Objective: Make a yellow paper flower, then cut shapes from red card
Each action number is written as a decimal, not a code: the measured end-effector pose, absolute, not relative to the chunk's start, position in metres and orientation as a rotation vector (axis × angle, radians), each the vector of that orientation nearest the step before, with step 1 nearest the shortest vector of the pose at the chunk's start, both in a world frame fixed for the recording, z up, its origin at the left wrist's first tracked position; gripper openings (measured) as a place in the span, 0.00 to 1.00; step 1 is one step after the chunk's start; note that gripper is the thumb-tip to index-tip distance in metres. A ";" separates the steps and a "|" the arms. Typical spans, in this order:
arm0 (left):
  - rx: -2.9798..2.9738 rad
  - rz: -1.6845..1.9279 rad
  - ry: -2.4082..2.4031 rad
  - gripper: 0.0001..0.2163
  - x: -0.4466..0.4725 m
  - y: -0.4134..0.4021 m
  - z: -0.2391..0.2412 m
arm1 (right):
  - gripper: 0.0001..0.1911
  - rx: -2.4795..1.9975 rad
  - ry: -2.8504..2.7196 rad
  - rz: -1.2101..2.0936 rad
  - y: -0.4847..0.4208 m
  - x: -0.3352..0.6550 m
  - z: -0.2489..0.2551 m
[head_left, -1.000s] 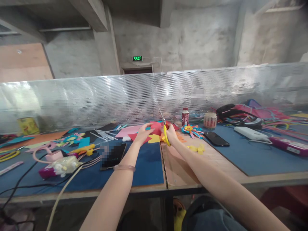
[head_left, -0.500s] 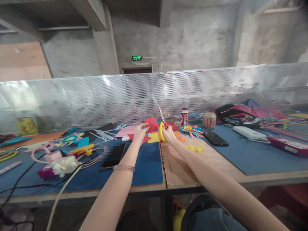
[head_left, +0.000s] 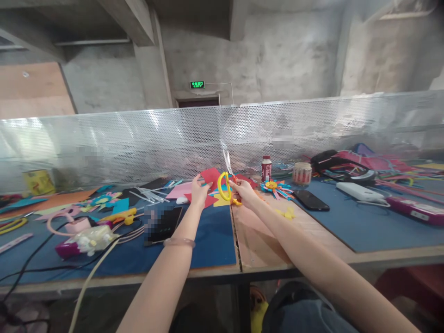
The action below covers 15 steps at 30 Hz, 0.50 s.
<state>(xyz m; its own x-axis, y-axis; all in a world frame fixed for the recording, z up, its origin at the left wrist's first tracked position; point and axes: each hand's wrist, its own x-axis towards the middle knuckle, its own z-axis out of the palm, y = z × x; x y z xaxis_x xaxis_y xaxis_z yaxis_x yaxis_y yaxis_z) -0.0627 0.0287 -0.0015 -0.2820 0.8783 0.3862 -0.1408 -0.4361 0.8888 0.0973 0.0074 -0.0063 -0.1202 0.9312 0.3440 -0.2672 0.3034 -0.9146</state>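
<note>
My right hand (head_left: pixel 243 191) grips yellow-handled scissors (head_left: pixel 225 182), their blades pointing up and apart. My left hand (head_left: pixel 199 193) pinches the lower edge of a red sheet of paper (head_left: pixel 210 177) and holds it lifted just left of the scissors. Under both hands lie more coloured paper pieces: pink (head_left: pixel 182 189), yellow (head_left: pixel 221 199) and red ones. Both arms stretch out over the blue mat (head_left: pixel 211 238).
A black phone (head_left: pixel 161 223) lies left of my left arm, another phone (head_left: pixel 311 200) to the right. A small red bottle (head_left: pixel 266 168), a tape roll (head_left: pixel 302 173) and a paper flower (head_left: pixel 276 187) stand behind. A perforated metal screen (head_left: pixel 138 143) closes the table's back. Cables and craft scraps crowd the left.
My left hand has lifted the red paper off the pile. My right hand has raised the scissors and swung the handles left, with the blades now apart.
</note>
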 end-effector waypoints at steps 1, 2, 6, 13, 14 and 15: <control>1.211 1.800 0.973 0.38 -0.062 0.028 -0.001 | 0.24 -0.675 -1.288 1.206 0.007 0.097 -0.006; 1.189 1.804 0.960 0.40 -0.062 0.028 -0.001 | 0.25 -0.643 -1.293 1.240 0.007 0.096 -0.006; 1.173 1.762 0.895 0.26 -0.065 0.029 -0.002 | 0.25 -0.457 -1.200 1.419 0.007 0.095 -0.006; 1.309 1.616 0.901 0.09 -0.061 0.022 -0.002 | 0.11 -0.094 -1.056 1.731 0.003 0.098 -0.006; 1.318 1.610 0.901 0.09 -0.060 0.022 -0.001 | 0.10 -0.075 -1.040 1.755 0.002 0.099 -0.006; 1.322 1.611 0.896 0.10 -0.060 0.021 -0.001 | 0.10 -0.064 -1.030 1.779 0.002 0.100 -0.006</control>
